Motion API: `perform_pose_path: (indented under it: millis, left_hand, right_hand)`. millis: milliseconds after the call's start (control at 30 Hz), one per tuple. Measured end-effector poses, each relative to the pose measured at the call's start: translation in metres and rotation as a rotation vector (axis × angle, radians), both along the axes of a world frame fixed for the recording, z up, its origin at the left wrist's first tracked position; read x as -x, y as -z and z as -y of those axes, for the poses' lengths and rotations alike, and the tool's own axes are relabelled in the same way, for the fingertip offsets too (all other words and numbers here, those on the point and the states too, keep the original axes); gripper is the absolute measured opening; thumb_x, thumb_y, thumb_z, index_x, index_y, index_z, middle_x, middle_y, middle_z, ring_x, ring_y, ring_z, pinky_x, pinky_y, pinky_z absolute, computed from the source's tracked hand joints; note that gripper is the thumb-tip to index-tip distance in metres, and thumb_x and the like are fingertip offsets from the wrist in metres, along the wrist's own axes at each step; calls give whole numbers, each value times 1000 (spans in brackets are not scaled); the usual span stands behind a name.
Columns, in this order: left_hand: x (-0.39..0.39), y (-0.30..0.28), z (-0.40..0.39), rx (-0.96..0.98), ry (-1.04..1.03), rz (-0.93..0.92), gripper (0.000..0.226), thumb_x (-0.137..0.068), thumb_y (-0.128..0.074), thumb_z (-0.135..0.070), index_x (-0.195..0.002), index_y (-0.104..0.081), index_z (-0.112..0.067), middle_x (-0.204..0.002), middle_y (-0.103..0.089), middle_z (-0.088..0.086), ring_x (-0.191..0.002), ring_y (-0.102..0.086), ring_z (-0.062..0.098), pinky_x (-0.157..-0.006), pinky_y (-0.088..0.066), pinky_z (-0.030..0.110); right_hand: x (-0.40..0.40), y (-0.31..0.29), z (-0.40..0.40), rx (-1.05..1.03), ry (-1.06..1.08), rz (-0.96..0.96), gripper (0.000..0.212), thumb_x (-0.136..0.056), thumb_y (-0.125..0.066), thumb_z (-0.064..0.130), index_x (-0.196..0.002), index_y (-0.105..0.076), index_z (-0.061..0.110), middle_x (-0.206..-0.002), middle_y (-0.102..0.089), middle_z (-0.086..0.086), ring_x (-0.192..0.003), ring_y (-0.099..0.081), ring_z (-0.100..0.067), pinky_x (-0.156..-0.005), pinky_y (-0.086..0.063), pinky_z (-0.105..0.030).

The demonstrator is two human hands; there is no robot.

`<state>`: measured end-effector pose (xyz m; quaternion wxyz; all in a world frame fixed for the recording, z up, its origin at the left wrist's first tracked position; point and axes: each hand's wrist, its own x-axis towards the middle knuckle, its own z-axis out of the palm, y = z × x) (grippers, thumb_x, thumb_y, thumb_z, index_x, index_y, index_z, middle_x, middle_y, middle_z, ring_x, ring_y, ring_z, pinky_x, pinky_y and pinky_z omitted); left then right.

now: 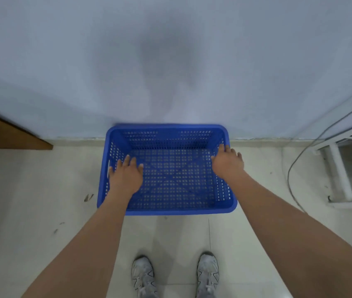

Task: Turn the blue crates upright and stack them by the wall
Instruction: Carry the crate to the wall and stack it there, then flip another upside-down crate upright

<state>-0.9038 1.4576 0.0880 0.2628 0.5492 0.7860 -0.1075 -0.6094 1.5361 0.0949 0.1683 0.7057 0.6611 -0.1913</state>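
Observation:
One blue perforated crate (170, 208) stands upright on the tiled floor, its far rim against the pale wall (170, 61). Its inside is bare. My left hand (125, 176) lies over the crate's left side wall, fingers spread and pointing to the wall. My right hand (227, 162) lies over the right side wall near the far corner, fingers also apart. Both hands hover at or just above the rim; whether they touch it I cannot tell. No other crate is in view.
A brown wooden panel (9, 134) juts out at the left by the wall. A white metal frame (340, 168) and a grey cable (293, 168) stand at the right. My two grey shoes (142, 276) are on the tiles just behind the crate.

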Motion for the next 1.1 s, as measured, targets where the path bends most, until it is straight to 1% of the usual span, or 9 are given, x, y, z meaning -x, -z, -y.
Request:
perform_pose_path:
  millis: [100,300,433,533,700,867,967,1100]
  left_hand:
    - [-23,-84,6,-28,39,-11,62,-103,-16,-48,-158,-16,-19,-167,-8,0,-153,-9,27,-121,-11,55]
    - [-56,-239,34,-114,79,-9,63,-103,-16,-49,-159,-11,-20,-167,-1,-2,-154,-1,25,-121,-8,56]
    - [-83,-316,72,-167,157,21,63,-103,-16,-50,-158,-16,-20,-167,-6,-1,-154,-3,26,-120,-8,58]
    - [-112,-356,103,-202,282,29,64,-102,-14,-51,-158,-13,-20,-167,-3,-1,-154,-2,27,-120,-7,60]
    - [-177,-414,169,-244,547,54,62,-103,-14,-48,-158,-10,-20,-167,-5,-1,-153,-6,25,-119,-10,59]
    - [-245,-440,268,-187,782,94,62,-103,-14,-46,-158,-11,-19,-167,-5,-1,-153,-5,26,-119,-7,61]
    - [-289,-449,335,-163,918,113,62,-102,-14,-47,-158,-11,-20,-167,-5,0,-153,-5,26,-119,-9,59]
    - [-352,-460,428,-155,1081,153,61,-102,-16,-45,-158,-14,-20,-167,-6,0,-153,-6,26,-118,-12,59]
  right_hand:
    - [4,-81,13,-31,-42,-35,64,-102,-29,41,-155,-12,10,-162,-16,-11,-148,-18,-30,-119,-16,-46]
    - [-10,-228,65,-100,-65,-42,64,-102,-24,44,-156,-8,13,-163,-11,-10,-150,-13,-29,-121,-9,-47]
    - [-23,-310,131,-139,-22,-75,65,-102,-23,45,-156,-9,12,-163,-10,-10,-150,-11,-29,-122,-7,-46]
    - [-37,-355,191,-193,61,-84,65,-101,-26,45,-156,-10,13,-163,-11,-9,-150,-12,-27,-121,-8,-46]
    - [-69,-408,309,-215,256,-34,64,-102,-22,43,-156,-4,14,-164,-8,-9,-150,-10,-27,-122,-5,-46]
    - [-112,-438,444,-219,472,6,63,-102,-21,45,-156,-6,15,-164,-8,-8,-151,-8,-27,-122,-5,-46]
    - [-147,-446,537,-213,644,7,63,-103,-21,44,-156,-7,16,-163,-8,-9,-151,-8,-27,-121,-5,-46]
    - [-190,-439,666,-169,880,15,64,-103,-20,44,-157,-4,15,-164,-6,-9,-151,-7,-27,-122,-3,-47]
